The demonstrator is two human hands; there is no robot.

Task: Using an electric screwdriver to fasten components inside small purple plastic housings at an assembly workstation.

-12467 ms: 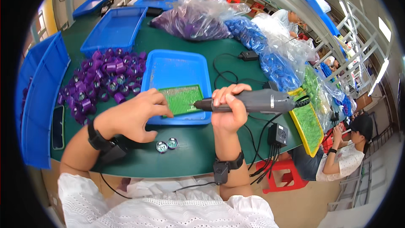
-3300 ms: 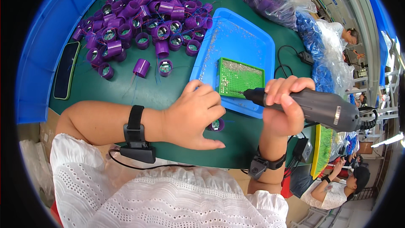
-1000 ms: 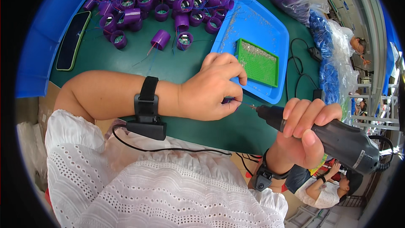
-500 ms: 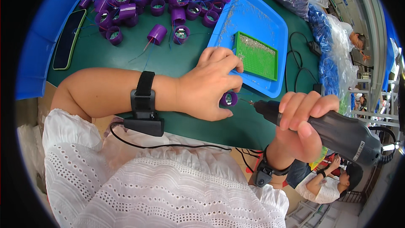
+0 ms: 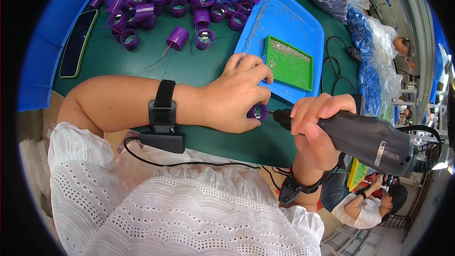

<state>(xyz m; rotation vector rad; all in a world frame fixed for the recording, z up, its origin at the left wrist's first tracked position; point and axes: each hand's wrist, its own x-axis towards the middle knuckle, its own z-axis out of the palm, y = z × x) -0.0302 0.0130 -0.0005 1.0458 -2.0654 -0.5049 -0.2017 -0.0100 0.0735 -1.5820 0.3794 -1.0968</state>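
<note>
A purple cup [image 5: 257, 112] sits pinched between the thumb and fingers of the left hand [image 5: 239, 92]. At its three o'clock, the right hand [image 5: 320, 130] wraps around a dark screwdriver [image 5: 372, 142], tip just beside the cup; I cannot tell if they touch. A green tray [image 5: 311, 76] lies toward one o'clock inside a blue tray [image 5: 303, 19], piled cups [image 5: 177, 7] toward eleven, a phone [image 5: 78, 42] toward ten.

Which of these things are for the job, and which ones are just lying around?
For the job:
purple cup in the left hand
dark power tool in the right hand
green tray, inside the blue tray
probably the piled purple cups

Seemingly just lying around:
phone
bag of blue things
</note>
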